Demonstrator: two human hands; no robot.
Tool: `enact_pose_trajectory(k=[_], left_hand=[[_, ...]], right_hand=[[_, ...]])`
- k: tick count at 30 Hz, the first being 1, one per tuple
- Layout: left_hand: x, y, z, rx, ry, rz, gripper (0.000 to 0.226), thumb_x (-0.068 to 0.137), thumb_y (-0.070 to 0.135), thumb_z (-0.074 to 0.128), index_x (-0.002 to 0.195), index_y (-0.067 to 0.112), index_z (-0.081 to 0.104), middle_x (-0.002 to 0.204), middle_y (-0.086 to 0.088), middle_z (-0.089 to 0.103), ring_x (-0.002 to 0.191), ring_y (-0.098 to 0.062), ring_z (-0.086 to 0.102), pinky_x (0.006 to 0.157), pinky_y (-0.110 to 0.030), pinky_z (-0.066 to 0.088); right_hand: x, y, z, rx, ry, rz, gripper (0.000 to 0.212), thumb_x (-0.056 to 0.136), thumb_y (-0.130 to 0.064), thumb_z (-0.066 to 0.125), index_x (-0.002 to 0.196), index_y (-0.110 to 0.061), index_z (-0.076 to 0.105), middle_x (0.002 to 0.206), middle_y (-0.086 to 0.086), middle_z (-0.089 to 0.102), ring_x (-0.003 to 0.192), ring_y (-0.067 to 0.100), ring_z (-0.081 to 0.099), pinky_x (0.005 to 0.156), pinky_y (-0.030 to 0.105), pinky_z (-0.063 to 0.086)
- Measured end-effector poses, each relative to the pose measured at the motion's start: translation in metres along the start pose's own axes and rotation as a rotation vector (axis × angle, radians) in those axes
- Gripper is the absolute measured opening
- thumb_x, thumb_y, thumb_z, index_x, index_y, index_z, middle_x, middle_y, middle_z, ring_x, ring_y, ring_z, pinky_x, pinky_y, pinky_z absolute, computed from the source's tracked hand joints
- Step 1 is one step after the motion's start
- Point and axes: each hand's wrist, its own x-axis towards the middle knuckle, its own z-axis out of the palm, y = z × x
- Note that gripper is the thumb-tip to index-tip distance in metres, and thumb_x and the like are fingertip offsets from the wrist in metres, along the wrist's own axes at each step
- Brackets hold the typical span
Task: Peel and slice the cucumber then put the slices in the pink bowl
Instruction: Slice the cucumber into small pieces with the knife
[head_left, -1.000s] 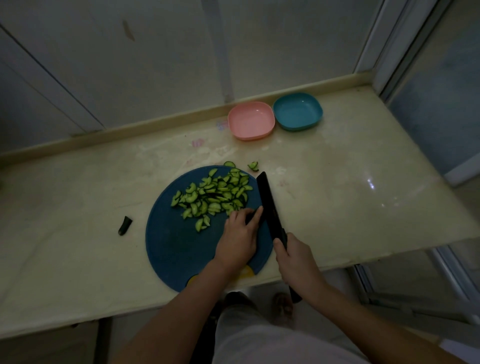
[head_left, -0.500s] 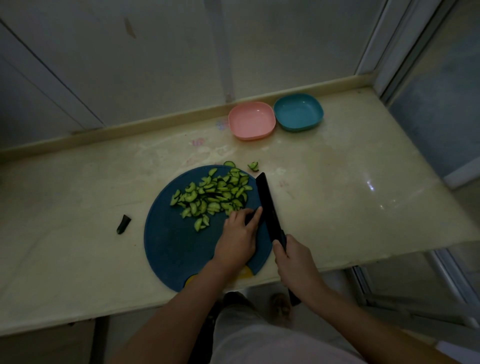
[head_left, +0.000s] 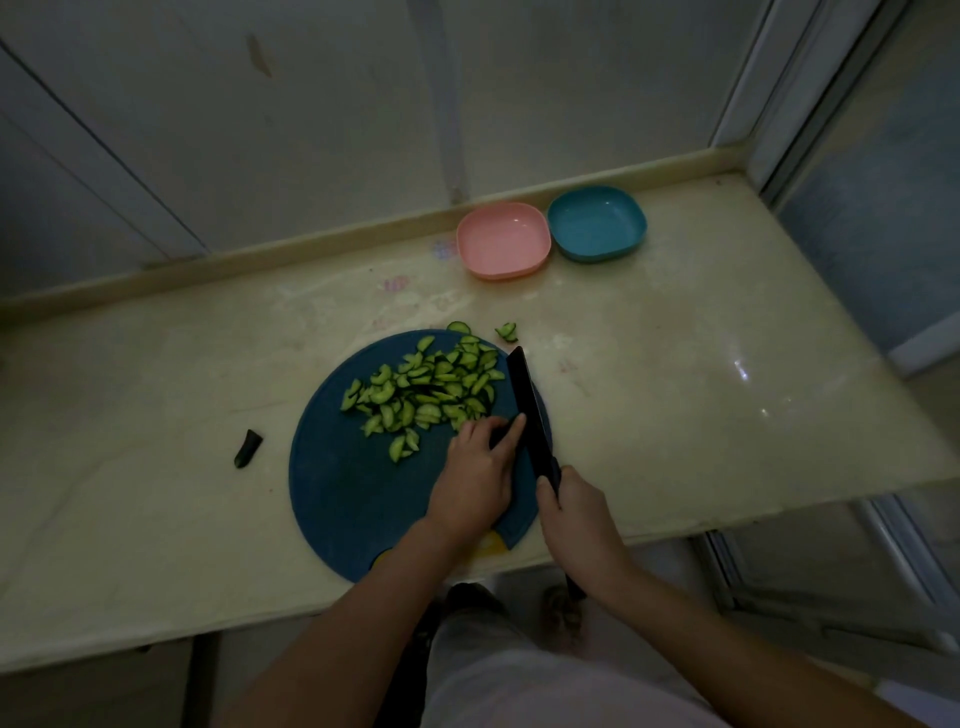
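Note:
A round dark blue cutting board lies near the counter's front edge, with a pile of green cucumber slices on its far half. My left hand sits on the board and its fingers pinch a small dark remaining cucumber piece right beside the blade. My right hand grips the handle of a black knife, whose blade lies along the board's right edge. The pink bowl stands empty at the back of the counter.
A blue bowl stands just right of the pink one. Two slices lie off the board on the cream counter. A dark cucumber end lies left of the board. Walls close the back and right.
Hardly anything differs: both hands and the knife stay by the board's right edge, and the view has drifted slightly.

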Motion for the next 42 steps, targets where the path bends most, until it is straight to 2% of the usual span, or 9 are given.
enact_pose_trajectory(k=[7, 12, 20, 24, 27, 30, 34, 39, 42], left_hand=[[0.0, 0.002, -0.002, -0.014, 0.015, 0.0, 0.051, 0.085, 0.019, 0.034, 0.133, 0.01, 0.05, 0.109, -0.015, 0.057, 0.096, -0.023, 0.041, 0.075, -0.04, 0.051], [-0.001, 0.002, -0.001, -0.031, 0.005, -0.014, 0.052, 0.087, 0.021, 0.032, 0.135, 0.01, 0.047, 0.111, -0.015, 0.055, 0.098, -0.027, 0.046, 0.078, -0.043, 0.05], [0.0, 0.001, 0.0, -0.004, 0.013, -0.017, 0.05, 0.087, 0.02, 0.036, 0.133, 0.007, 0.049, 0.11, -0.014, 0.056, 0.099, -0.024, 0.04, 0.076, -0.041, 0.051], [0.0, 0.001, 0.001, 0.009, 0.01, -0.016, 0.049, 0.088, 0.022, 0.034, 0.133, 0.007, 0.049, 0.11, -0.014, 0.056, 0.098, -0.024, 0.04, 0.076, -0.04, 0.051], [0.0, 0.0, 0.002, 0.002, 0.008, -0.021, 0.048, 0.089, 0.021, 0.035, 0.133, 0.007, 0.049, 0.111, -0.013, 0.056, 0.098, -0.024, 0.042, 0.076, -0.04, 0.05], [0.0, 0.0, 0.002, -0.004, 0.016, -0.014, 0.046, 0.089, 0.019, 0.038, 0.132, 0.006, 0.05, 0.11, -0.013, 0.057, 0.097, -0.024, 0.042, 0.076, -0.04, 0.05], [0.0, -0.001, 0.002, -0.009, 0.041, 0.01, 0.046, 0.084, 0.012, 0.051, 0.13, 0.006, 0.052, 0.109, -0.014, 0.058, 0.097, -0.024, 0.041, 0.076, -0.04, 0.051], [0.001, -0.003, 0.002, -0.001, 0.023, 0.019, 0.048, 0.086, 0.018, 0.037, 0.131, 0.007, 0.051, 0.11, -0.014, 0.057, 0.097, -0.025, 0.042, 0.077, -0.042, 0.051], [0.0, -0.002, 0.001, -0.017, 0.03, 0.021, 0.05, 0.086, 0.02, 0.035, 0.131, 0.007, 0.051, 0.11, -0.014, 0.057, 0.098, -0.026, 0.046, 0.079, -0.041, 0.051]], right_hand=[[0.004, -0.004, 0.005, 0.006, 0.024, 0.014, 0.029, 0.1, -0.023, 0.035, 0.072, -0.019, 0.039, 0.067, -0.002, 0.047, 0.054, 0.005, 0.043, 0.043, 0.013, 0.036], [0.009, -0.006, 0.001, 0.009, 0.027, 0.015, 0.029, 0.1, -0.024, 0.036, 0.074, -0.015, 0.043, 0.067, -0.001, 0.047, 0.055, 0.006, 0.043, 0.045, 0.013, 0.036], [-0.001, -0.004, -0.006, 0.08, -0.007, 0.028, 0.03, 0.1, -0.026, 0.037, 0.071, -0.019, 0.041, 0.064, 0.003, 0.05, 0.052, 0.015, 0.048, 0.048, 0.026, 0.04], [-0.004, -0.005, -0.008, 0.096, 0.002, 0.022, 0.03, 0.099, -0.026, 0.038, 0.069, -0.021, 0.04, 0.063, 0.002, 0.05, 0.051, 0.014, 0.047, 0.047, 0.025, 0.039], [-0.006, -0.006, -0.01, 0.04, 0.005, -0.001, 0.032, 0.1, -0.024, 0.037, 0.068, -0.023, 0.037, 0.064, -0.002, 0.046, 0.053, 0.006, 0.043, 0.043, 0.012, 0.033], [-0.006, -0.006, -0.01, -0.003, 0.016, -0.017, 0.033, 0.1, -0.023, 0.037, 0.067, -0.023, 0.035, 0.065, -0.005, 0.044, 0.055, 0.002, 0.04, 0.046, 0.01, 0.035], [-0.006, -0.006, -0.009, -0.013, 0.011, -0.004, 0.034, 0.1, -0.023, 0.036, 0.067, -0.023, 0.034, 0.066, -0.005, 0.043, 0.056, 0.001, 0.04, 0.046, 0.009, 0.036], [-0.002, -0.004, -0.001, -0.016, 0.002, 0.001, 0.031, 0.101, -0.024, 0.035, 0.07, -0.022, 0.037, 0.067, -0.003, 0.046, 0.056, 0.004, 0.043, 0.046, 0.012, 0.036], [0.002, -0.003, 0.007, -0.021, -0.001, 0.015, 0.026, 0.101, -0.025, 0.033, 0.081, -0.014, 0.045, 0.069, -0.002, 0.048, 0.057, 0.005, 0.044, 0.043, 0.015, 0.033]])
